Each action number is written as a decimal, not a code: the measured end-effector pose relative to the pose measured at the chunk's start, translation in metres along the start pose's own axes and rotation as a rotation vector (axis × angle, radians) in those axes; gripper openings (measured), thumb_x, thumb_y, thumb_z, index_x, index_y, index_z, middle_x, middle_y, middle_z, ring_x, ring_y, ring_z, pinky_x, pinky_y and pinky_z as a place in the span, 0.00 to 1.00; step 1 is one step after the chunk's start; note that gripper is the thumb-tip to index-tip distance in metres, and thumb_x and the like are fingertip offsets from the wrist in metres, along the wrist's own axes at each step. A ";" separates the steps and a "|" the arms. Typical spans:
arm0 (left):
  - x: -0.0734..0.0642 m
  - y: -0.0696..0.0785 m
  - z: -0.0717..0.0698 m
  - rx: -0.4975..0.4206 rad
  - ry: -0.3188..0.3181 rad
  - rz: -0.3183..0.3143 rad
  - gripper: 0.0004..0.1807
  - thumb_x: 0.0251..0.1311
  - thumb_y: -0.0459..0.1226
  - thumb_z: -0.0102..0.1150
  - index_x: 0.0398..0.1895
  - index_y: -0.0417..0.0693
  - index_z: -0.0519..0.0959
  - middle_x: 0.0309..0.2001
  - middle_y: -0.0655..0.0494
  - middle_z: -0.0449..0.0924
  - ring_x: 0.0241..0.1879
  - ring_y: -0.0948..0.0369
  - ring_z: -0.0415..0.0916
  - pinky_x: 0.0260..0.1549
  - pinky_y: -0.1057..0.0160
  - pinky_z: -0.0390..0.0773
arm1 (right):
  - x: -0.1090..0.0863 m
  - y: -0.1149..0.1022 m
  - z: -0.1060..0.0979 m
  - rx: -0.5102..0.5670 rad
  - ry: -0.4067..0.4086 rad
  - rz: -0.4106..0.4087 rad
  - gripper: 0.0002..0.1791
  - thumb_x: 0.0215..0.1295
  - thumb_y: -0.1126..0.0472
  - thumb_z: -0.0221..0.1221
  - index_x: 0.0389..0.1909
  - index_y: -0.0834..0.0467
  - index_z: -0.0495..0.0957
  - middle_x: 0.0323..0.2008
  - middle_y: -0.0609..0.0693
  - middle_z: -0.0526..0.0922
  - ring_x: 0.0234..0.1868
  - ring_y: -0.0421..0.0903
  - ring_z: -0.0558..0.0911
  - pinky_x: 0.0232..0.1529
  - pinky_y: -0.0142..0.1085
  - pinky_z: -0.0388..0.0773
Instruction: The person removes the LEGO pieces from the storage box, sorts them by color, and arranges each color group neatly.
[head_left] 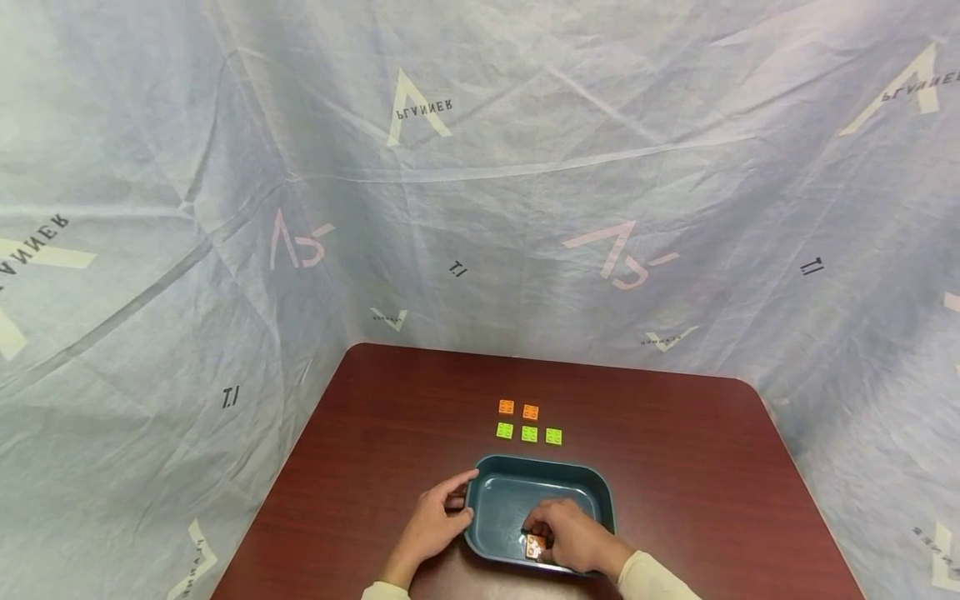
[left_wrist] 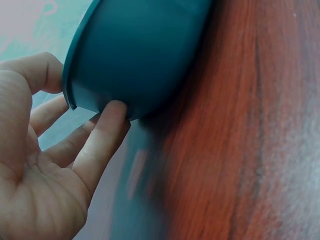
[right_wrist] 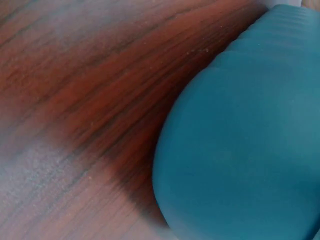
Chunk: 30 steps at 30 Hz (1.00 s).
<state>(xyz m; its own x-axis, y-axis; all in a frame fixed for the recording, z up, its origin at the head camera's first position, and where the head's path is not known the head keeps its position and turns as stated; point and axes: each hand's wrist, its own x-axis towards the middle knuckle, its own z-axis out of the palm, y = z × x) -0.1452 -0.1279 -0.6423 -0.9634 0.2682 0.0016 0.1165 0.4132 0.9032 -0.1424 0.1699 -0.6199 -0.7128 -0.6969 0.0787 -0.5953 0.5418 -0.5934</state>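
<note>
A dark teal tray (head_left: 497,504) stands near the table's front edge. My left hand (head_left: 431,521) grips its left side, thumb and fingers spread along the rim; in the left wrist view a fingertip (left_wrist: 116,107) presses the outer wall. My right hand (head_left: 573,533) reaches inside the tray over the near wall, its curled fingers and thumb pinching an orange toy brick (head_left: 535,547) close to the tray floor. In the right wrist view only the tray's outer wall (right_wrist: 240,145) and the table show; that hand is hidden.
Beyond the tray, two orange bricks (head_left: 506,407) lie in a row, with a row of three lime green bricks (head_left: 529,434) nearer the tray. The dark red wooden table (head_left: 675,467) is bordered by hanging grey sheets (head_left: 525,275) at the back and sides.
</note>
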 end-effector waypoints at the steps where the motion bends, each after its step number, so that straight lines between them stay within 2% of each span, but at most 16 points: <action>1: 0.000 0.000 0.000 -0.002 -0.001 0.000 0.33 0.64 0.37 0.68 0.74 0.62 0.77 0.61 0.50 0.84 0.52 0.54 0.87 0.46 0.64 0.84 | 0.000 0.000 0.001 -0.001 -0.003 0.010 0.19 0.49 0.67 0.80 0.43 0.53 0.88 0.33 0.38 0.83 0.32 0.27 0.76 0.34 0.24 0.76; 15: 0.000 -0.002 0.002 -0.010 -0.014 -0.003 0.33 0.64 0.37 0.67 0.74 0.62 0.76 0.62 0.49 0.83 0.53 0.54 0.87 0.47 0.63 0.84 | 0.005 0.000 0.008 -0.052 0.042 0.095 0.14 0.47 0.60 0.80 0.36 0.52 0.89 0.30 0.37 0.81 0.31 0.28 0.74 0.32 0.27 0.74; 22: 0.000 -0.002 0.002 -0.014 -0.023 -0.002 0.33 0.65 0.36 0.67 0.75 0.62 0.76 0.62 0.48 0.83 0.53 0.52 0.87 0.47 0.62 0.85 | 0.006 0.005 0.004 -0.002 0.052 0.125 0.13 0.52 0.61 0.75 0.41 0.52 0.91 0.33 0.36 0.81 0.33 0.29 0.74 0.34 0.28 0.76; 30: 0.002 -0.001 -0.001 -0.013 -0.021 -0.007 0.33 0.65 0.36 0.67 0.74 0.63 0.76 0.62 0.48 0.83 0.54 0.52 0.86 0.48 0.60 0.86 | 0.005 0.005 -0.008 0.035 0.097 0.126 0.15 0.53 0.62 0.77 0.44 0.55 0.90 0.35 0.37 0.83 0.33 0.30 0.76 0.33 0.28 0.77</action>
<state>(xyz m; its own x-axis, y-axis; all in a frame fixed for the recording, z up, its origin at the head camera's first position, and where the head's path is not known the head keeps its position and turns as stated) -0.1469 -0.1284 -0.6432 -0.9588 0.2839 -0.0133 0.1069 0.4034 0.9087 -0.1521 0.1727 -0.6157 -0.8144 -0.5751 0.0782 -0.4872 0.6042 -0.6305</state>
